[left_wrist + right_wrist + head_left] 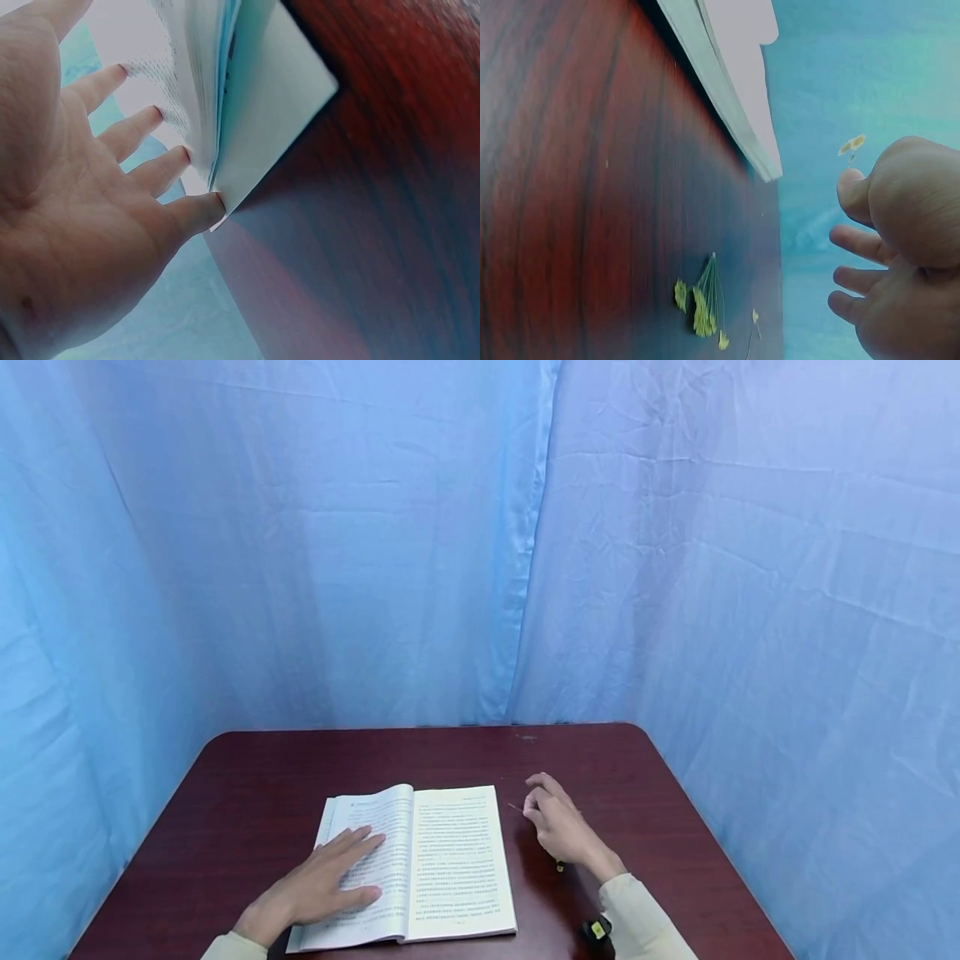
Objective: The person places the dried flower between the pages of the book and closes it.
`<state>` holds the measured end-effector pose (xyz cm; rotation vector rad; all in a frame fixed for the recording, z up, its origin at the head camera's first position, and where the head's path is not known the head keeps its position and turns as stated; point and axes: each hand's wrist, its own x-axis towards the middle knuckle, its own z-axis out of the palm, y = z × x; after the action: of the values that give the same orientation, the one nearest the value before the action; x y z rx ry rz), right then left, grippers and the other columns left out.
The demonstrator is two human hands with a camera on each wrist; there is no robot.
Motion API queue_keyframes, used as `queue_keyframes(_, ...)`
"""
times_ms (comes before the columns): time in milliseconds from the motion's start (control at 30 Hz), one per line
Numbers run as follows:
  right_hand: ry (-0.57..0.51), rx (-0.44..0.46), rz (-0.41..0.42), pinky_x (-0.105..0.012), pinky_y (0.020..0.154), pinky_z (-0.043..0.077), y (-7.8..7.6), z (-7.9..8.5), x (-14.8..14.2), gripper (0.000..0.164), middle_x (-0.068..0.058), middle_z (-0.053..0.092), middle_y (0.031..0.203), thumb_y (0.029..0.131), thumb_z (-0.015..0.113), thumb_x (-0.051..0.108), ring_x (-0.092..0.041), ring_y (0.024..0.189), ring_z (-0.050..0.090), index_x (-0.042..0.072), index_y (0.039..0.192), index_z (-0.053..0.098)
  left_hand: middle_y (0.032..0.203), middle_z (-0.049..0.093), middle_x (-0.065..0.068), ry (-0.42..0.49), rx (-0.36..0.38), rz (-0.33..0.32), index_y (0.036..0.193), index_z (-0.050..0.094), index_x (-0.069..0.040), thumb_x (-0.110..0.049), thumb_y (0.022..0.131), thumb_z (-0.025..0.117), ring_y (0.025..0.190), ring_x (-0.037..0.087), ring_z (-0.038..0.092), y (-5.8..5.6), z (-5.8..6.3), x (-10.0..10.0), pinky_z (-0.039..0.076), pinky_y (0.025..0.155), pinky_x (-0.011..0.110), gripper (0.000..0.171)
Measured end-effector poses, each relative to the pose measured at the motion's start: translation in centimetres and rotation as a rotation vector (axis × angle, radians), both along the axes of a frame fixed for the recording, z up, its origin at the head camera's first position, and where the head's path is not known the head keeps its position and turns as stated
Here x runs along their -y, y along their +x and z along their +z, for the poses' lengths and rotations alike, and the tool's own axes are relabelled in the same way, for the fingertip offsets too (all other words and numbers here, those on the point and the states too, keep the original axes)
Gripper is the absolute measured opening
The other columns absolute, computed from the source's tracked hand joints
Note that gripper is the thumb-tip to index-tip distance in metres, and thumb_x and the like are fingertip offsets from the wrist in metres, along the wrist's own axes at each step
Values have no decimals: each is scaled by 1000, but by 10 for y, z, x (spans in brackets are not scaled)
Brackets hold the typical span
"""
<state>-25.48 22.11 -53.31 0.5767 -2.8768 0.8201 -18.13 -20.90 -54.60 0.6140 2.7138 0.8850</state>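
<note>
An open book with printed pages lies on the dark red table. My left hand rests on its left page, fingers straight and spread; in the left wrist view the fingertips touch the page edges. To the right of the book and above the table, my right hand pinches a small dried flower by its thin stem, between thumb and a finger largely hidden in the right wrist view. A bunch of dried yellow flowers with thin stems lies on the table near that hand.
Beside the bunch lies another thin dried sprig. A black object with a yellow label is by the right sleeve. Blue curtains hang behind and at both sides of the table.
</note>
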Motion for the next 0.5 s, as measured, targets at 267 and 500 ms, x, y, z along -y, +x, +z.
queue_keyframes(267,-29,9,50,-57,120,52,5,3,15,25,-15,56,162,113,62,1,-33,152,58,15,92,61,177,44,28,-2,-1,3,170,52,-13,-56,103,77,164,64,36,1,2,-1,28,123,92,83)
queue_keyframes(500,-22,-11,106,-63,124,48,9,1,28,25,-19,56,161,113,62,1,-35,153,56,14,91,60,176,46,28,-4,-15,7,168,54,-12,-56,102,77,164,64,37,2,0,-1,29,125,90,83)
